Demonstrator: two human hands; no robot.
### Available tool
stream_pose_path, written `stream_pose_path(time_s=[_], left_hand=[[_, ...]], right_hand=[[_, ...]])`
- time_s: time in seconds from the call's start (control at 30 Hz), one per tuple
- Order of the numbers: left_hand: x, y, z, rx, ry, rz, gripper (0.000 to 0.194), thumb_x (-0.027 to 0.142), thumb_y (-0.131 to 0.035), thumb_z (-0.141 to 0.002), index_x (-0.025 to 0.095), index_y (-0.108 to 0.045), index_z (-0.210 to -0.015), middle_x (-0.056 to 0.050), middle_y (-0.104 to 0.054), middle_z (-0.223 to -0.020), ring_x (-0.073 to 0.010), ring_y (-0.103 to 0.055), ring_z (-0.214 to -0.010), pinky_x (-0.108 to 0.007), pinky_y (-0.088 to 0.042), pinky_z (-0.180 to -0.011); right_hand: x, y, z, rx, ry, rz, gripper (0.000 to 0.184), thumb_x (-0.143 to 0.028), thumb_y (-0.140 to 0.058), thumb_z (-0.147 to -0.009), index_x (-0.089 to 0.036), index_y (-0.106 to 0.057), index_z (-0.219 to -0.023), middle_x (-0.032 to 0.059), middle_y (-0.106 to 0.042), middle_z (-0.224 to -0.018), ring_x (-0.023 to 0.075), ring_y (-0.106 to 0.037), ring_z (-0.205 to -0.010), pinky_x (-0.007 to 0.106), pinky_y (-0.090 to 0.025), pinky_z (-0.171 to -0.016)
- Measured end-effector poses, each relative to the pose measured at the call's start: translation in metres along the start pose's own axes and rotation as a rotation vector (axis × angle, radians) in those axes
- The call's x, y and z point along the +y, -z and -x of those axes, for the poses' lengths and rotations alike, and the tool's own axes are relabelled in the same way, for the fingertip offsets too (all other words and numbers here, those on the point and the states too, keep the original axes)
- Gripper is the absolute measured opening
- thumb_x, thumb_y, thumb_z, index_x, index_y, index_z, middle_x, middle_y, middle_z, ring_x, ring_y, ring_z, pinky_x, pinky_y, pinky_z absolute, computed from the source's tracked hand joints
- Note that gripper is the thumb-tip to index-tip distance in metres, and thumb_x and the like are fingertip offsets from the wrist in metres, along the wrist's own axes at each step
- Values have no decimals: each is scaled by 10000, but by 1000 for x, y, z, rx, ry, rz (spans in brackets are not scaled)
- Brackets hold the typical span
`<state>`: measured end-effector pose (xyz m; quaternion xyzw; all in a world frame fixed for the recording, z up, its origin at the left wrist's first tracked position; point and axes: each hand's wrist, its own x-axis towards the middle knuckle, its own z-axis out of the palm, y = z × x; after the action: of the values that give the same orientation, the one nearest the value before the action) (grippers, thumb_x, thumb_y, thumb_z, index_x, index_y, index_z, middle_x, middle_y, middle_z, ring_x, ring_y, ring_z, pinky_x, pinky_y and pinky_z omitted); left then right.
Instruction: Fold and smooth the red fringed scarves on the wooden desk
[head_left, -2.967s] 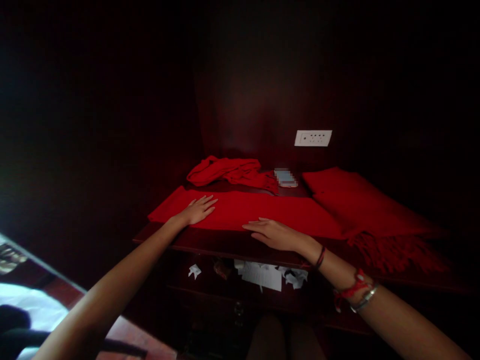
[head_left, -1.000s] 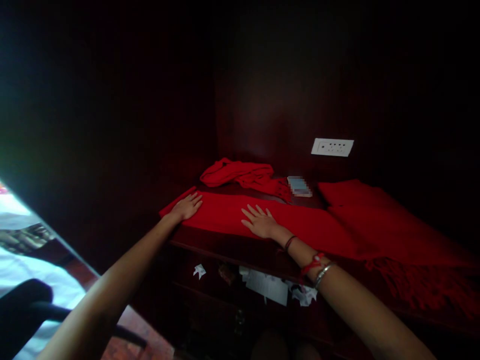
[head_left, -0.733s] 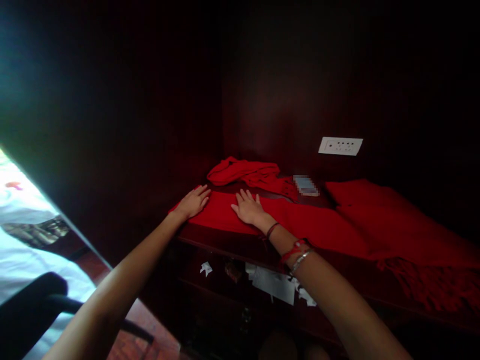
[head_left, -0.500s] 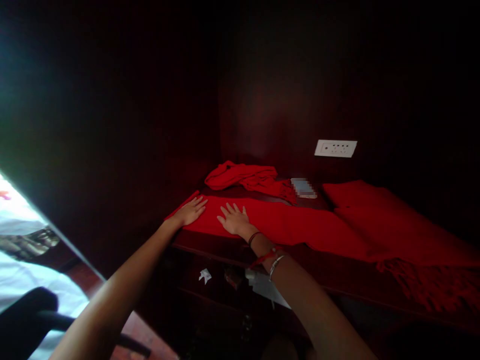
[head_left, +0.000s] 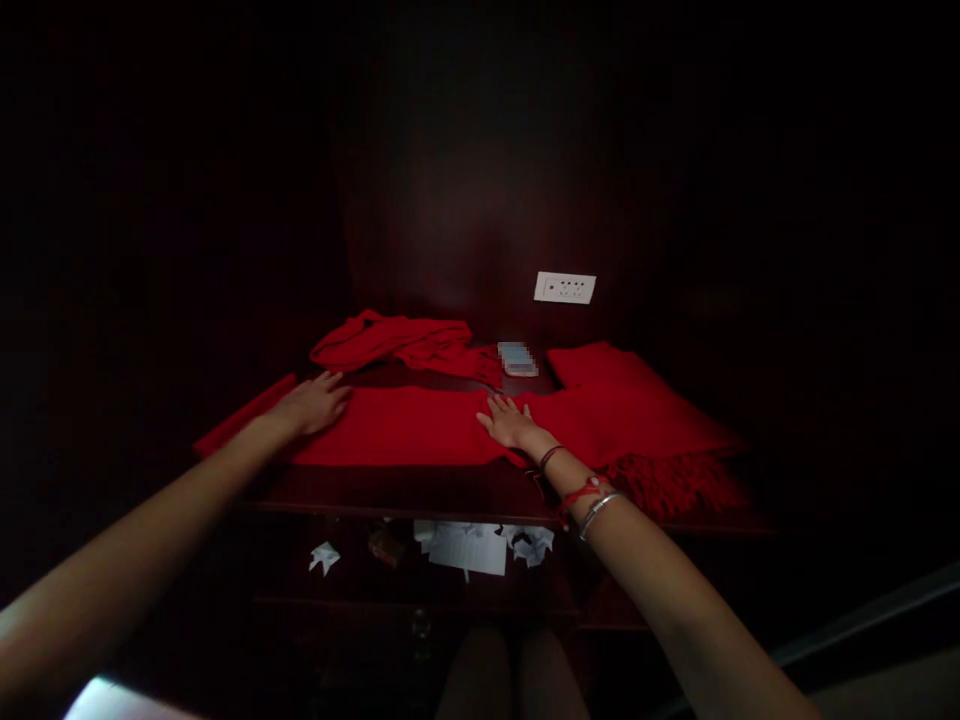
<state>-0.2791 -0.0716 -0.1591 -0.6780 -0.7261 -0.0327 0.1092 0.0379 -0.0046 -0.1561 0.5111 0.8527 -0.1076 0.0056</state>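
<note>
A long red scarf [head_left: 409,428] lies flat along a dark wooden shelf, its right part wider and ending in a fringe [head_left: 679,482]. My left hand [head_left: 313,403] rests palm down near the scarf's left end, fingers stretched out. Further right, my right hand [head_left: 510,422] lies on the same cloth with its fingers spread. Neither hand grasps anything. Behind the left hand is a bunched red cloth [head_left: 397,340] with a fringed end. A phone-like object [head_left: 517,359], blurred out, lies between that cloth and the scarf's wide part.
A white wall socket [head_left: 565,288] is set in the dark back panel. Below the shelf edge [head_left: 405,508], an open compartment holds printed paper [head_left: 469,550], a white paper star shape [head_left: 324,558] and a small brownish packet [head_left: 386,547]. My knees show at the bottom.
My view has turned right, so the shelf appears further left. My right hand has slid right along the scarf, away from my left hand, which stays near the left end.
</note>
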Motion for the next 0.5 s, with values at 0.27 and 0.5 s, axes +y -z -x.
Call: stream_pose_path(time_s=[0.27,0.5], left_hand=[[73,-7,4,-186,-81,116,547,490,-182,-801,252,-195,-1293,-29,-154,-1361,-241,-122,-1233,-401,-171,-970],[42,-6,15,-212,-82,55,535,440,-158,-815,221,-165,-1303,-39,-137,-1366,-239,-98,-1235,-360,-151,-981]], right_hand=[[14,-5,6,17,47,-1,541,-545,-108,-797,-331,-137,-1293,11,-62,-1383,268,-40,-1239,518,-56,-947],[33,4,17,72,-43,25,551,-500,-137,-813,-251,-170,-1303,54,-74,-1381,275,-29,-1238,519,-52,-947]])
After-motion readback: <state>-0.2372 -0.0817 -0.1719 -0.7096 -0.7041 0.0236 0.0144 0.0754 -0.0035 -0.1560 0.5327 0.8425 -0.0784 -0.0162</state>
